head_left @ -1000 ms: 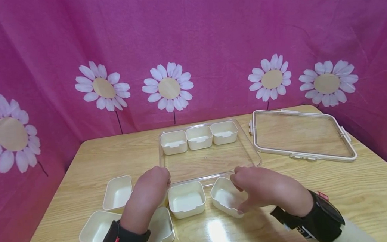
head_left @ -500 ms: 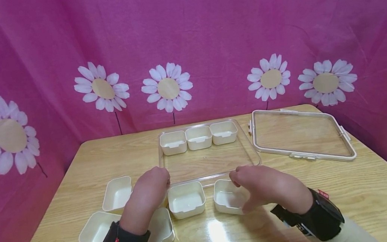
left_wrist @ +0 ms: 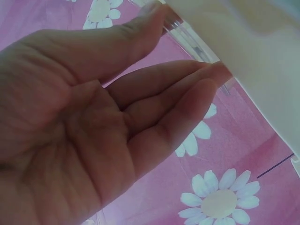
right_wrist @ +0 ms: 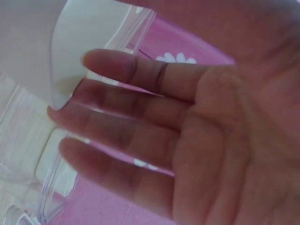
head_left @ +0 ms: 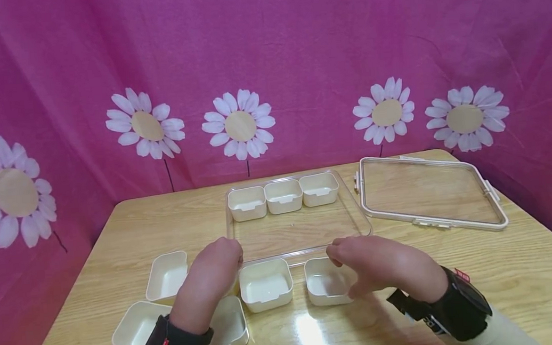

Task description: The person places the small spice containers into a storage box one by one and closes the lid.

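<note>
In the head view, my right hand (head_left: 373, 259) reaches over the right side of a small cream box (head_left: 323, 281), thumb near its front corner and fingers toward its far corner. The right wrist view has those fingers (right_wrist: 122, 126) nearly straight, tips right at the cream wall (right_wrist: 89, 33). My left hand (head_left: 212, 265) is left of a second cream box (head_left: 266, 284), partly hiding another box there. In the left wrist view, its relaxed fingers (left_wrist: 164, 101) and thumb reach the edge of a cream wall (left_wrist: 262, 61).
Behind the hands lies a clear tray (head_left: 299, 235) with three cream boxes (head_left: 284, 196) along its far side. A clear lid with a white frame (head_left: 435, 220) lies at right. More cream boxes (head_left: 168, 276) stand around the left forearm. A pink flowered curtain (head_left: 297, 59) hangs behind the table.
The box at my right hand has turned from slanted to square and shifted slightly right, its front now facing me. My left hand has stayed in place.
</note>
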Demonstrator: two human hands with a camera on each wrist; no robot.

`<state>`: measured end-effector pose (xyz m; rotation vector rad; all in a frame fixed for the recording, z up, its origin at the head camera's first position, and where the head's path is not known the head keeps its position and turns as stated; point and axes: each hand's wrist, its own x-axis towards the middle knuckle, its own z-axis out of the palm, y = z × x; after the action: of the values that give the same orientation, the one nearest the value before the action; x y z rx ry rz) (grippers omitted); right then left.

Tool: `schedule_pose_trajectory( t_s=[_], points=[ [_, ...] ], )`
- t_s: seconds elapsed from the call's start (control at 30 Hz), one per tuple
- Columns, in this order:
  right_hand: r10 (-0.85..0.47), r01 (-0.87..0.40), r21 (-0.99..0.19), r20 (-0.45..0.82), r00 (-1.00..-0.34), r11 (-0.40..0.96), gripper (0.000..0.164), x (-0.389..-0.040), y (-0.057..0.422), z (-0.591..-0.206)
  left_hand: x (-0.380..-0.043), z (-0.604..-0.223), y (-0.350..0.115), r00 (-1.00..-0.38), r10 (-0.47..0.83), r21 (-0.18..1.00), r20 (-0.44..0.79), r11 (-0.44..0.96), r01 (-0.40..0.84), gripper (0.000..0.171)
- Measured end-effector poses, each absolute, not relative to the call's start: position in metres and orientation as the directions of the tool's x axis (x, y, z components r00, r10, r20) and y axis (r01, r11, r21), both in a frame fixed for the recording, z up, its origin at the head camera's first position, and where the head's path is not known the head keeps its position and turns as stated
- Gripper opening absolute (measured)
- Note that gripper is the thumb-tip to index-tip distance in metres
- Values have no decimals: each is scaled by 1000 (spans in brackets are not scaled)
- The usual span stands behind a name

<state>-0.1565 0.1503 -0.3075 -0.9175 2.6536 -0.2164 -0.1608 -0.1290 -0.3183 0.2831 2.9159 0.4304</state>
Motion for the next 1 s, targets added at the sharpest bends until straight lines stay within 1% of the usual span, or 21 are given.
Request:
schedule_pose_trajectory(
  t_s=[0.1, 0.2, 0.27, 0.47, 0.57, 0.67, 0.83, 1.0],
  points=[
    [-642, -595, -241, -248, -726, 766, 42, -158, 151, -305, -161, -318, -130, -964, 214, 314, -159, 937, 156, 7],
    [-672, -621, -261, -225, -706, 739, 40, -159, 153, -302, -161, -316, -130, -963, 214, 325, -165, 933, 152, 8],
    [-698, -643, -280, -198, -688, 713, 39, -160, 156, -300, -161, -316, -131, -962, 217, 335, -167, 930, 151, 9],
    [-777, -714, -335, -102, -621, 615, 37, -162, 165, -291, -161, -318, -130, -959, 233, 356, -161, 920, 163, 20],
    [-796, -733, -353, -57, -603, 581, 37, -163, 170, -286, -161, -318, -130, -959, 243, 358, -146, 917, 178, 26],
    [-804, -756, -345, 7, -595, 557, 36, -164, 173, -284, -161, -319, -130, -958, 260, 354, -123, 913, 202, 29],
    [-793, -761, -359, 86, -603, 540, 34, -169, 177, -283, -160, -319, -131, -954, 284, 327, -90, 914, 241, 30],
    [-784, -774, -361, 155, -600, 521, 32, -175, 177, -284, -160, -319, -131, -955, 282, 335, -92, 912, 237, 30]
  ],
)
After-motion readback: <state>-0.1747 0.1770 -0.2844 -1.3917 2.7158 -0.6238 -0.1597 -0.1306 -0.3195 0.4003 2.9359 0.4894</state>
